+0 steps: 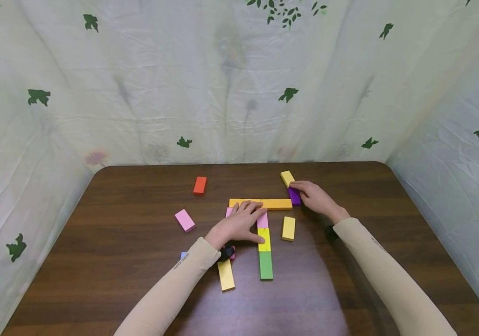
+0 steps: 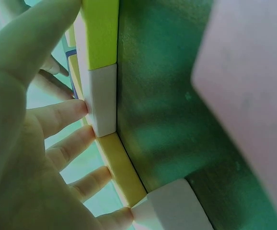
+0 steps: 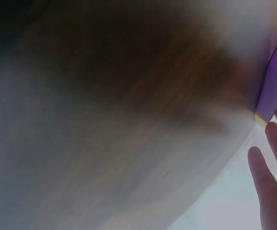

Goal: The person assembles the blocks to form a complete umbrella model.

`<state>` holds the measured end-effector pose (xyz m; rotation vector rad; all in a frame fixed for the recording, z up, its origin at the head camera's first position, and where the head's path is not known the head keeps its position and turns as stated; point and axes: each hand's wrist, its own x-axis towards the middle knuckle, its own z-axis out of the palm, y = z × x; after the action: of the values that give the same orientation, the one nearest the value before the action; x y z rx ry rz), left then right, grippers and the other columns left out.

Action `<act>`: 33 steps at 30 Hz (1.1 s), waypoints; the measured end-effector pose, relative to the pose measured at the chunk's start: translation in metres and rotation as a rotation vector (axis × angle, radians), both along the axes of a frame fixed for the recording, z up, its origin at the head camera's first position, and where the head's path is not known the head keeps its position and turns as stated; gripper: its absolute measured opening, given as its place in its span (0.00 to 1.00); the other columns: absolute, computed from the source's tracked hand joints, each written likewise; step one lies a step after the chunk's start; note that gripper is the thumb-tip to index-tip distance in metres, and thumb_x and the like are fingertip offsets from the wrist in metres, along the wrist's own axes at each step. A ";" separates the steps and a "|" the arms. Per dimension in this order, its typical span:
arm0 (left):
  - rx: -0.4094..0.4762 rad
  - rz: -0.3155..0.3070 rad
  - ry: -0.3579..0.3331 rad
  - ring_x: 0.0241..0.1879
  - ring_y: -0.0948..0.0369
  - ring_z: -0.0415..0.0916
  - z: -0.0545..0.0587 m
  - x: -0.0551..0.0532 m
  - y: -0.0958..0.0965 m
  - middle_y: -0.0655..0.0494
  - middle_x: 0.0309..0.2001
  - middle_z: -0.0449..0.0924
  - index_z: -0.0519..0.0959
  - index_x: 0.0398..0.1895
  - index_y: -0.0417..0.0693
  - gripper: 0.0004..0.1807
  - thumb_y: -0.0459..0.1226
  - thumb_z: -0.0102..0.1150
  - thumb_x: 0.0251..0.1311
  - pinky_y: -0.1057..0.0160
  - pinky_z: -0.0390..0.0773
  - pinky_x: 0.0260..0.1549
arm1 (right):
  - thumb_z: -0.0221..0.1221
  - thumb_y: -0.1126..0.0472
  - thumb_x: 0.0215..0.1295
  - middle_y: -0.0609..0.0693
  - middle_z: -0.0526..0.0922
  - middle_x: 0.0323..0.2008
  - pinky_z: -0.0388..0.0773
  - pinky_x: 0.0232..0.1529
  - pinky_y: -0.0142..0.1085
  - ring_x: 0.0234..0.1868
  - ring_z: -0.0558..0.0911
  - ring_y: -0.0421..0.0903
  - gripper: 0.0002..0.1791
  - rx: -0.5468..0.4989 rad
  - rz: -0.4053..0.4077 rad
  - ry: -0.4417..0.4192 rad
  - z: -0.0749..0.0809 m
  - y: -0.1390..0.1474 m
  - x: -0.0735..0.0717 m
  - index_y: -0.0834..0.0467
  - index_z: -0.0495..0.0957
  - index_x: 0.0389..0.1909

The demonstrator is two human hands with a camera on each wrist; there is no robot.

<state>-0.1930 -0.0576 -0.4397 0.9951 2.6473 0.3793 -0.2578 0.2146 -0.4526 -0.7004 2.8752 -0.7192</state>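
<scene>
**Aligning blocks on a dark wood-grain table (image 1: 126, 242)**

At frame centre, resting the left hand (image 1: 239, 227) with fingers spread against an orange rectangular-block row (image 1: 277, 204) and a pink rectangular block (image 1: 262, 220). Right of centre, touching a purple rectangular block (image 1: 294, 197), at the row's right end, with extended fingers of the right hand (image 1: 318, 199). Apparently straightening the join; probably calling next for gentle nudging.

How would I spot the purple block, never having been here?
On the brown table, look toward the far side for the person's right hand. Beside it, at the right end of the orange row, sits the purple block. Only this visible block is deep violet.
</scene>
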 end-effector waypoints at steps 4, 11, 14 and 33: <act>0.005 0.008 -0.005 0.70 0.43 0.46 0.001 0.001 0.000 0.48 0.71 0.53 0.58 0.73 0.48 0.48 0.58 0.64 0.53 0.39 0.46 0.65 | 0.46 0.71 0.67 0.64 0.70 0.62 0.62 0.62 0.54 0.65 0.66 0.60 0.24 -0.001 0.004 0.001 0.000 0.000 0.000 0.66 0.68 0.65; -0.001 0.002 -0.002 0.70 0.43 0.45 0.002 0.001 0.000 0.48 0.72 0.53 0.58 0.73 0.48 0.47 0.58 0.64 0.53 0.40 0.45 0.65 | 0.45 0.72 0.67 0.64 0.70 0.62 0.62 0.62 0.54 0.64 0.66 0.60 0.24 -0.013 0.008 0.000 0.001 0.000 0.000 0.67 0.68 0.64; 0.001 0.003 -0.005 0.70 0.43 0.45 0.001 0.000 0.000 0.48 0.72 0.52 0.58 0.73 0.48 0.48 0.58 0.64 0.53 0.40 0.45 0.65 | 0.45 0.72 0.66 0.64 0.70 0.62 0.63 0.62 0.54 0.64 0.66 0.60 0.24 -0.007 0.009 0.005 0.001 -0.001 -0.001 0.67 0.69 0.63; 0.001 0.003 -0.005 0.70 0.43 0.45 0.000 0.000 0.000 0.48 0.72 0.52 0.59 0.73 0.48 0.47 0.59 0.64 0.53 0.38 0.47 0.64 | 0.53 0.68 0.66 0.60 0.72 0.61 0.63 0.62 0.54 0.64 0.68 0.58 0.23 -0.075 0.063 0.015 0.005 0.003 0.011 0.63 0.70 0.63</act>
<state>-0.1929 -0.0579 -0.4400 0.9893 2.6442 0.3830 -0.2464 0.2174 -0.4474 -0.8048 2.8379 -0.8206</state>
